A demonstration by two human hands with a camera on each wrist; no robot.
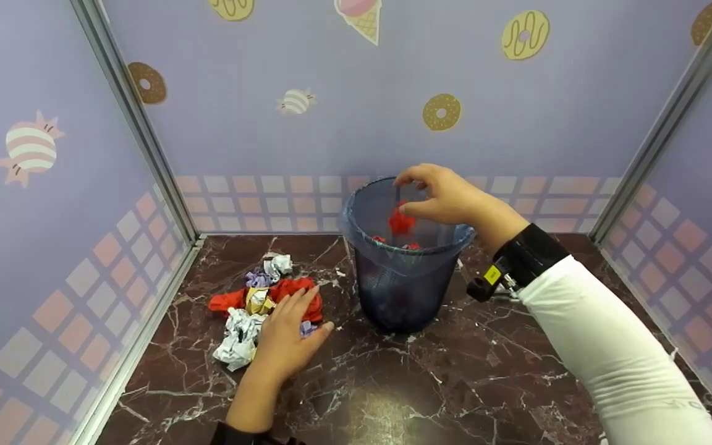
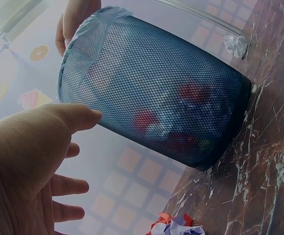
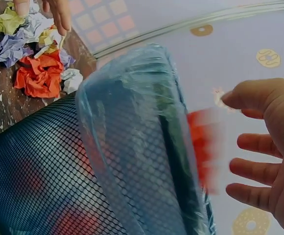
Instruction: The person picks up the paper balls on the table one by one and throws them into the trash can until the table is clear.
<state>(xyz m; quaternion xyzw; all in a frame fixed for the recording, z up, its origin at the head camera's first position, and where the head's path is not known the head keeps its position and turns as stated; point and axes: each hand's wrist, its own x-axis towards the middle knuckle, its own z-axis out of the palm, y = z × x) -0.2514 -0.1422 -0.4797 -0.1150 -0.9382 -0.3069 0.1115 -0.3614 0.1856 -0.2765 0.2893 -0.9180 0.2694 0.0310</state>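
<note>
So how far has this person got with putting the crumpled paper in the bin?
Partly done. Several wads, red ones among them, already lie inside the mesh bin. In hand: a red wad is in the air just under the open right hand, above the bin's mouth. Left: a pile of crumpled paper on the floor, with the left hand resting on it.

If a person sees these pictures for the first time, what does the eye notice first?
The dark mesh bin with its blue liner stands mid-table, and a blurred red paper ball is in the air just under the open right hand. At the left, the left hand rests on a heap of crumpled papers.
</note>
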